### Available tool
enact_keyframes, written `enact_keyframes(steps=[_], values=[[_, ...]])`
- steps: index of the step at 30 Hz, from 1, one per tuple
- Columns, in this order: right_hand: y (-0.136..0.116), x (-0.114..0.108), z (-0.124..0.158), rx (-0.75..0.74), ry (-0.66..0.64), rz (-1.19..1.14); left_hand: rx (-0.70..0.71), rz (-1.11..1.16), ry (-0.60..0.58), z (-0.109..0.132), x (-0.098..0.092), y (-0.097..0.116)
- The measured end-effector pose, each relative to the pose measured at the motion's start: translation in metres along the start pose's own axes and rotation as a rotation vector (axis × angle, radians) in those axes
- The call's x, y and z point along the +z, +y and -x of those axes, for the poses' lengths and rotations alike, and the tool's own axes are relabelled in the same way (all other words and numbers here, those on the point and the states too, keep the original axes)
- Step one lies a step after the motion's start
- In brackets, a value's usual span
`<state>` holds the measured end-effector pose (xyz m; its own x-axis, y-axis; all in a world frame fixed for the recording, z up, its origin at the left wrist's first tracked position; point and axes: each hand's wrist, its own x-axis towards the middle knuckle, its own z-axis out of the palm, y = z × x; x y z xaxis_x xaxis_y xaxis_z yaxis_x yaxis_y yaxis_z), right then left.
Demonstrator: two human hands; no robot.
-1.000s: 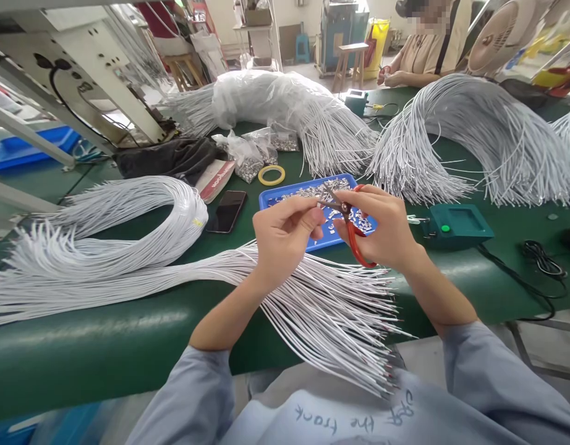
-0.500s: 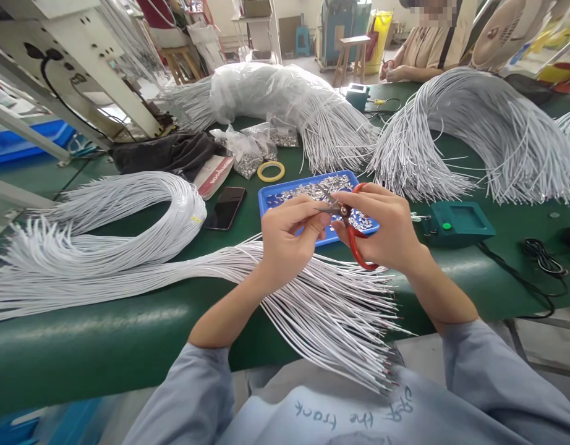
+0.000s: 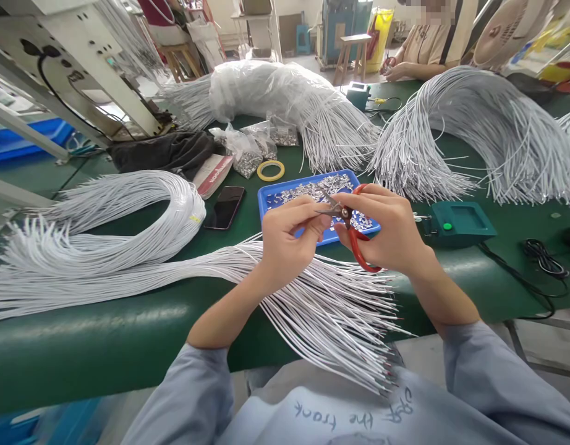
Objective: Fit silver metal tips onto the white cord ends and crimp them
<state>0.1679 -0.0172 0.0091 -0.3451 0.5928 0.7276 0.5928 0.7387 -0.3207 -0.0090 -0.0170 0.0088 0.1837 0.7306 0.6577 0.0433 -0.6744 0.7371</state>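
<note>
My right hand (image 3: 382,225) grips a pair of scissors (image 3: 359,250) by the red handles, the metal blades spread apart and pointing left. Close to the blade tips, my left hand (image 3: 292,232) is closed in a pinch; whatever its fingers hold is too small or hidden to make out. Both hands are above a blue tray (image 3: 263,201) of small shiny metal parts (image 3: 334,183). Below my left forearm a fan of white cables (image 3: 331,309) spreads across the table toward my lap, their stripped ends at the right.
A coiled white cable bundle (image 3: 174,232) and a phone (image 3: 224,207) lie left. Larger cable bundles (image 3: 261,93) (image 3: 452,105) stand behind, near a yellow tape roll (image 3: 271,171) and bagged parts (image 3: 248,162). A green device (image 3: 465,222) sits right. Across the table, a person (image 3: 428,49) works.
Almost nothing differs. Both hands and the scissors hold nearly the same position, with only a slight shift of the view.
</note>
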Motion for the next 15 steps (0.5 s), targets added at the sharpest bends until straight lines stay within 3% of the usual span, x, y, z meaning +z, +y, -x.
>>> enact_keyframes(steps=[15], values=[[-0.0035,-0.0008,0.0010,-0.001,-0.001,-0.035,0.042,-0.067,-0.048,-0.0002,-0.0028,0.0012]])
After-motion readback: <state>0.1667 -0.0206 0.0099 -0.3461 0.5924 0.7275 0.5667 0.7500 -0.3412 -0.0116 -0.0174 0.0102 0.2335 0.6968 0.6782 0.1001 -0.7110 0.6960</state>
